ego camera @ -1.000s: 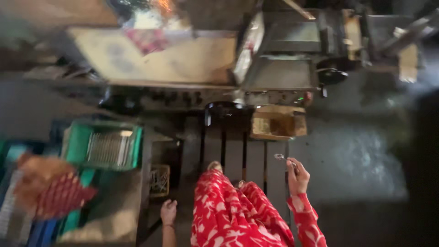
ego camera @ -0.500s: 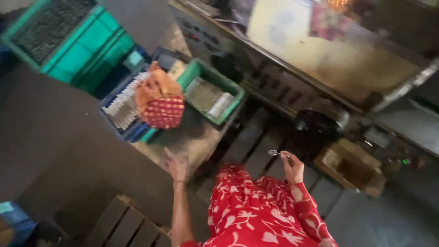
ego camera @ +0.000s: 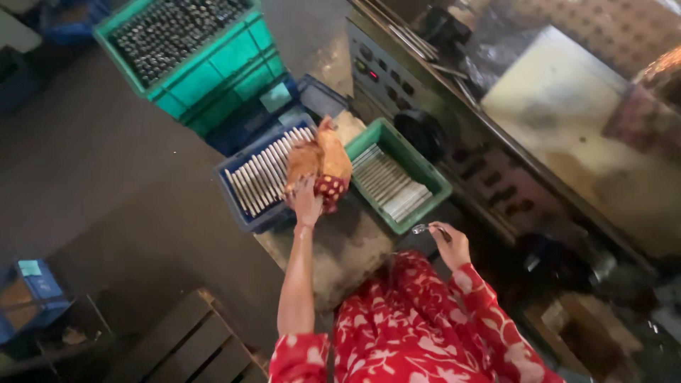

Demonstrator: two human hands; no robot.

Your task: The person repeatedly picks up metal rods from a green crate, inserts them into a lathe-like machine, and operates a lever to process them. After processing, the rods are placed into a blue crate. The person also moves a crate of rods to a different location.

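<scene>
Reaching forward since half a second ago, the person's left hand is now touching the orange and red cloth bundle, where before it was hanging short of it above the desk. The camera is also tilting, so the crates are sitting nearer the middle of the view.

The left fingers are curling onto the lower edge of the bundle, pressed together against the red dotted fabric; whether they are truly gripping it is not clear. The bundle is lying across the gap between a blue tray of pale metal strips and a small green tray holding more strips, both on the worn desk.

The right hand is held up just beside the green tray, its fingers pinching a small metal piece at one end.

A large green crate of dark small parts is standing farther back on the left. A grey machine with a row of knobs is running along the right side. The person is wearing red sleeves with a white floral print.

Judging from this, the step in hand is taking hold of the cloth bundle; lifting it aside would call for a firmer closing of the left fingers first.
</scene>
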